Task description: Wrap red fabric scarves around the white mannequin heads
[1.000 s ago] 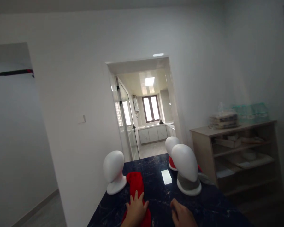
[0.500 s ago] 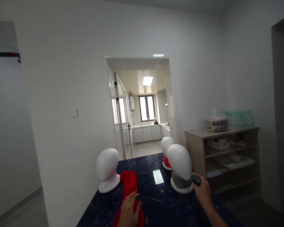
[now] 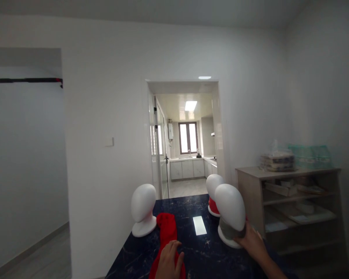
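The red cloth (image 3: 166, 236), stretched lengthwise away, is pressed under the flat, open left hand (image 3: 169, 263), while the right hand (image 3: 251, 241) is cupped on the near-right mannequin head (image 3: 230, 214), base touched.

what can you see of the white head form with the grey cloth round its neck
The white, smooth, faceless mannequin head stands upright on a round base on the dark marbled table, near its right edge. A grey cloth wraps its neck. The right hand grips that cloth at the base. A second white head with red cloth stands just behind it.

Dim, soft room; bright kitchen window (image 3: 187, 138) backlight, glare on table (image 3: 199, 225).
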{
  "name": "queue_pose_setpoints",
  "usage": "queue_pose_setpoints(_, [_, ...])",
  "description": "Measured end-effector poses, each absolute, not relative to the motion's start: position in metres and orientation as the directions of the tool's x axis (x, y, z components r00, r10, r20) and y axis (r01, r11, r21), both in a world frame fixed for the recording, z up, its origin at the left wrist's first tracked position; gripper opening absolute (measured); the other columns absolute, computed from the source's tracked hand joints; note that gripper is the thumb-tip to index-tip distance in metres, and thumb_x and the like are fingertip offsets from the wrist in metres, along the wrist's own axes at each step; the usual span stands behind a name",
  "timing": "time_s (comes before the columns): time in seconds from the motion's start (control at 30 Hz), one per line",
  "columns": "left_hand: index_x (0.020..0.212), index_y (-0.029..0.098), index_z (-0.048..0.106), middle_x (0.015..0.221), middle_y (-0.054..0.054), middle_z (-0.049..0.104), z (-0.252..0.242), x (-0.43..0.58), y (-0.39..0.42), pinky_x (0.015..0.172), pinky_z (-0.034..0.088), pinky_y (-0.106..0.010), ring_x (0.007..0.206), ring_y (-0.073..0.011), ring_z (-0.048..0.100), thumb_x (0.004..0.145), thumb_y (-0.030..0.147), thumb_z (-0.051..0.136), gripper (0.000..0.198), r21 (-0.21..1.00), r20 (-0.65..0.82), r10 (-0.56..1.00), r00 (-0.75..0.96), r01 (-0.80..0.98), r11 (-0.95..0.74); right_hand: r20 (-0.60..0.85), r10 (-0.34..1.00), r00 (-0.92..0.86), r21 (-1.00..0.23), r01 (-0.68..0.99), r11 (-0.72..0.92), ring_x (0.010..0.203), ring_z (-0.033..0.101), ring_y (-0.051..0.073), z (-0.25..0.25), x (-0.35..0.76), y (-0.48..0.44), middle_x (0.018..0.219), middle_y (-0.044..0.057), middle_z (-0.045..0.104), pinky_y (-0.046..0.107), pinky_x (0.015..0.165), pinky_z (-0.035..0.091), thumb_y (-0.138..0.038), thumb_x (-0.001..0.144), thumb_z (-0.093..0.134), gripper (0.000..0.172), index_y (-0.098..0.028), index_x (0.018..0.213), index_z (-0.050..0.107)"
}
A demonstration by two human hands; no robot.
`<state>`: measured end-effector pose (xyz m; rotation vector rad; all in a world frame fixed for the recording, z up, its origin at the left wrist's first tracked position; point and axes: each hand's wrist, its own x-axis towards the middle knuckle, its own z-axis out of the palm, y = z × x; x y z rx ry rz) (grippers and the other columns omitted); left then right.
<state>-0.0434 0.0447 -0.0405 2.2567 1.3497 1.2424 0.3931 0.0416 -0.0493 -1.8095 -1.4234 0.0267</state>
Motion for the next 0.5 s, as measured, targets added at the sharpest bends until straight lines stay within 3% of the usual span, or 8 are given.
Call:
queue_pose_setpoints(0.13, [0.128,0.027,0.074,0.138,-0.014,0.075,-0.038,-0.039,0.048,0.122,0.049,-0.053,0.136,-0.0348,0.066,0.096,0.051,0.058,0.043,0.573,0.567,0.792,0.226,0.582,-0.577,0.479,0.796,0.37,-0.545,0.836,-0.061,0.133,0.064,0.039,-0.048,0.385,0.037,0.14,0.015,0.072,0.046,0.104,0.049,-0.043,0.07,0.076,0.075,-0.021,0.139,0.058])
queue_pose_setpoints(0.27, [0.127,0.026,0.073,0.137,-0.014,0.075,-0.034,-0.021,0.05,0.121,0.049,-0.054,0.135,-0.035,0.066,0.093,0.049,0.06,0.044,0.592,0.603,0.766,0.223,0.518,-0.617,0.529,0.786,0.319,-0.428,0.9,-0.078,0.133,0.062,0.038,-0.046,0.38,0.031,0.14,0.015,0.072,0.052,0.11,0.044,-0.037,0.082,0.069,0.052,-0.02,0.131,0.069])
queue_pose_setpoints(0.4, [0.125,0.022,0.071,0.13,-0.017,0.077,-0.027,0.006,0.046,0.115,0.053,-0.049,0.126,-0.0336,0.072,0.089,0.046,0.061,0.044,0.719,0.485,0.844,0.23,0.443,-0.535,0.568,0.789,0.235,-0.401,0.916,0.016,0.127,0.064,0.034,-0.041,0.368,0.025,0.134,0.015,0.073,0.049,0.107,0.047,-0.022,0.091,0.056,0.041,-0.022,0.127,0.076])
queue_pose_setpoints(0.5, [0.124,0.019,0.069,0.128,-0.018,0.078,-0.022,0.03,0.038,0.112,0.055,-0.045,0.124,-0.0326,0.073,0.083,0.043,0.067,0.047,0.812,0.392,0.867,0.309,0.328,-0.484,0.602,0.747,0.282,-0.456,0.89,0.031,0.122,0.065,0.032,-0.038,0.345,0.02,0.126,0.014,0.074,0.046,0.105,0.049,-0.026,0.097,0.053,0.036,-0.022,0.124,0.077])
